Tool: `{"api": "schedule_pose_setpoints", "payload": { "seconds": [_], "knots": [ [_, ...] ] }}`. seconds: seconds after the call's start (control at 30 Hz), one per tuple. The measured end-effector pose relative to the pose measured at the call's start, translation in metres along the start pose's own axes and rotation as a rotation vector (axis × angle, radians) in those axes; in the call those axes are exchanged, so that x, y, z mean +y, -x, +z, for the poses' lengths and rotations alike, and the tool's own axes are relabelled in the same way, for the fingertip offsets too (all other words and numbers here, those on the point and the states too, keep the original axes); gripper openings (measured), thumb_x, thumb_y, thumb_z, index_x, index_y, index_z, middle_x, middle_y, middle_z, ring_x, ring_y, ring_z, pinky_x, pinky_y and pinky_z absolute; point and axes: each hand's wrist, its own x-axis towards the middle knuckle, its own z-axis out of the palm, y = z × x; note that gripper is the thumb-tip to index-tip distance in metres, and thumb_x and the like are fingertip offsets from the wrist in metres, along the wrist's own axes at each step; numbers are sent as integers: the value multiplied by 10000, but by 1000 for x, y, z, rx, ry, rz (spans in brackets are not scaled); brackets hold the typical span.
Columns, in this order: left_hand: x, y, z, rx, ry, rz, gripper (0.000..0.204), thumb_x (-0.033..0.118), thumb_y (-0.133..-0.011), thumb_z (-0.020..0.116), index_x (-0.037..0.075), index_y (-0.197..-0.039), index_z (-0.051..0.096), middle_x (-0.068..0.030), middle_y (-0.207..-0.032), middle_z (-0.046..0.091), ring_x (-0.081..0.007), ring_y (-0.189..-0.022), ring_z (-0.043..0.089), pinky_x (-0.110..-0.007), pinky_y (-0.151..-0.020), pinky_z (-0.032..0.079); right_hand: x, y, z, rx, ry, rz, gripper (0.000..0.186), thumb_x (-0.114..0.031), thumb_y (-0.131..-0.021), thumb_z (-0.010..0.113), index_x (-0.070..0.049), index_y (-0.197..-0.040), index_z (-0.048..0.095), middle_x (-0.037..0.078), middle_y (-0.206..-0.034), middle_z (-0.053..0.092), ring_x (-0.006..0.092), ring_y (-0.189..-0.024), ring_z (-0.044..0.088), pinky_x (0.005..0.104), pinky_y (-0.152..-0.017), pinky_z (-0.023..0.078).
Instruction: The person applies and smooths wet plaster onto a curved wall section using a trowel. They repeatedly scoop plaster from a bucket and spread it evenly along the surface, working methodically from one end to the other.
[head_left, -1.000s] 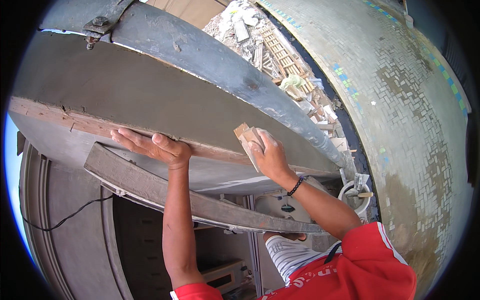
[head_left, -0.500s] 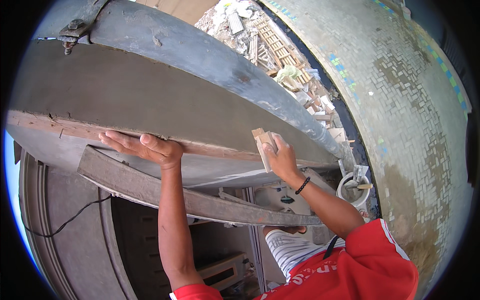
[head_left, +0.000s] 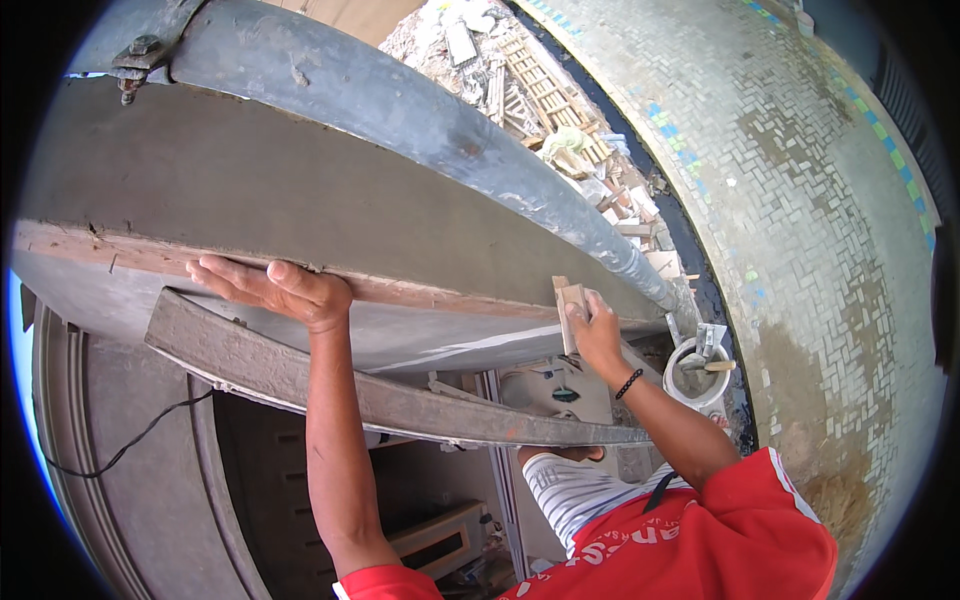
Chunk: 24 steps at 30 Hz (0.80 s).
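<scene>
A long band of smooth grey plaster (head_left: 300,180) runs from the upper left toward the middle right, bordered below by a wooden batten (head_left: 420,294). My left hand (head_left: 310,298) lies flat against the batten, fingers stretched out to the left and thumb raised apart. In my right hand (head_left: 600,335) is a wooden plastering float (head_left: 572,294), gripped by its back piece. The float is at the batten's lower right stretch, its board crossing the edge; whether it touches the plaster I cannot tell.
A thick grey pipe (head_left: 400,110) with a bolted clamp (head_left: 140,60) runs above the plaster. Below my hands is a curved grey plank (head_left: 240,340). A white bucket (head_left: 668,378) with a trowel (head_left: 712,340) stands at right, near rubble (head_left: 610,195), a wooden ladder (head_left: 540,85) and paving (head_left: 800,180).
My right hand has moved right and slightly down along the batten with the float. My left hand stays on the batten, while the whole view has shifted slightly.
</scene>
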Motion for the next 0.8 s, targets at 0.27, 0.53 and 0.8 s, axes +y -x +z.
{"api": "schedule_pose_setpoints", "payload": {
  "seconds": [0.27,0.53,0.8],
  "knots": [
    [9,-1,3,-1,18,-6,743,473,-999,202,-68,-1496,88,-281,-1551,55,-406,-1458,37,-536,-1168,70,-118,-80,34,-27,38,-278,521,-294,-911,587,62,-1285,518,312,-1139,607,466,-1094,556,474,-975,425],
    [8,-5,1,5,21,18,743,468,-998,207,-73,-1493,88,-283,-1550,57,-401,-1460,24,-532,-1169,66,36,23,-23,-193,249,-105,524,-292,-897,610,78,-1258,529,302,-1138,613,464,-1047,580,484,-929,445],
    [6,-5,5,15,22,6,757,487,-1000,200,-80,-1490,92,-283,-1548,68,-401,-1457,43,-530,-1170,66,-60,-42,2,47,-51,-276,502,-291,-906,608,60,-1257,534,279,-1086,641,445,-1023,600,470,-924,445]
  ]
}}
